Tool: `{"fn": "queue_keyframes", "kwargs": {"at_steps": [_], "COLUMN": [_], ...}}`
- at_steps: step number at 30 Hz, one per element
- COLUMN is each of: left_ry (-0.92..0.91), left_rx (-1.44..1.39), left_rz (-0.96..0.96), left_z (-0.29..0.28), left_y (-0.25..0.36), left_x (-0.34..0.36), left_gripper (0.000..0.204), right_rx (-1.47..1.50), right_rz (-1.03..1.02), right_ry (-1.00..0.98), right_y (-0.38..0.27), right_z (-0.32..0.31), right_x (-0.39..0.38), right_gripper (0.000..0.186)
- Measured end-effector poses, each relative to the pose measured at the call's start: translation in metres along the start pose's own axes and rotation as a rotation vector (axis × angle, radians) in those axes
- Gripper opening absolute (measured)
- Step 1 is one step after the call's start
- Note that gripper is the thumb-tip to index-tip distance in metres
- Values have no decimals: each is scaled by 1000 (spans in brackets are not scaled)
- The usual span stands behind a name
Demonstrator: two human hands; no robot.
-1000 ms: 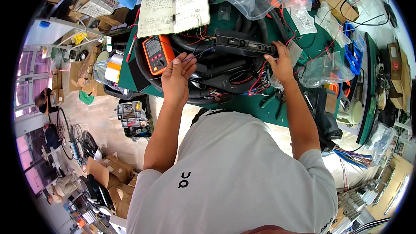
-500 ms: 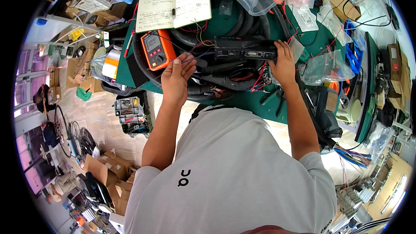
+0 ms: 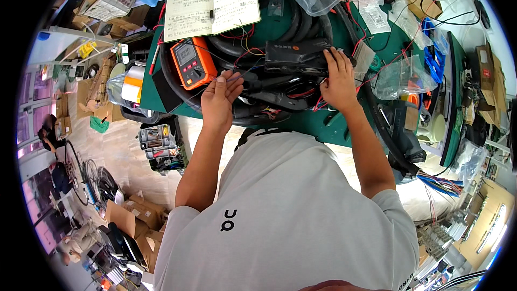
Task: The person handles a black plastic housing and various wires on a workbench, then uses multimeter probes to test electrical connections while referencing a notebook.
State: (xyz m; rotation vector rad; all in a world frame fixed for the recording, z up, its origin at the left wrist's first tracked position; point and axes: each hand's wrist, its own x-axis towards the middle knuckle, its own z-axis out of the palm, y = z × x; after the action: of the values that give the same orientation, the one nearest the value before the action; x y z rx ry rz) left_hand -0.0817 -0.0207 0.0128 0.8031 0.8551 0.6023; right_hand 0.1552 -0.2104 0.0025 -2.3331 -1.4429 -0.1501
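A flat black electronic box (image 3: 295, 56) with thin coloured leads at its left end rests over thick black cables (image 3: 280, 99) on the bench. My right hand (image 3: 339, 81) grips the box's right end, fingers over the top and thumb at the near side. To the left of the box, my left hand (image 3: 221, 97) is closed with fingertips pinching a thin bluish wire (image 3: 249, 70); the wire's tip is too small to make out. Beside that hand lies an orange multimeter (image 3: 193, 64) with a lit grey screen.
An open notebook (image 3: 212, 5) with handwriting lies beyond the multimeter. Clear plastic bags (image 3: 401, 83) and loose red and black wires cover the bench's right part. Below the bench's left edge a tool organiser (image 3: 159, 145) sits on the floor. Cardboard boxes (image 3: 142, 210) stand farther left.
The black box has been tipped by my right hand, so its top face shows where its near side with sockets showed before. My left hand keeps its pinch in nearly the same place.
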Motion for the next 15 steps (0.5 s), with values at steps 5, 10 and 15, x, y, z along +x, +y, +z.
{"fn": "queue_keyframes", "kwargs": {"at_steps": [5,10,15], "left_ry": [-24,-49,-49], "left_rx": [1,45,77], "left_rz": [2,21,21], "left_z": [-4,-6,-13], "left_y": [-3,-7,-11], "left_x": [0,-6,-4], "left_gripper": [35,38,40], "right_rx": [130,209,97], "right_rz": [-42,-89,-97], "right_ry": [52,71,-232], "right_y": [-29,-60,-88], "right_z": [-4,0,31], "right_x": [12,51,107], "right_gripper": [59,40,40]}}
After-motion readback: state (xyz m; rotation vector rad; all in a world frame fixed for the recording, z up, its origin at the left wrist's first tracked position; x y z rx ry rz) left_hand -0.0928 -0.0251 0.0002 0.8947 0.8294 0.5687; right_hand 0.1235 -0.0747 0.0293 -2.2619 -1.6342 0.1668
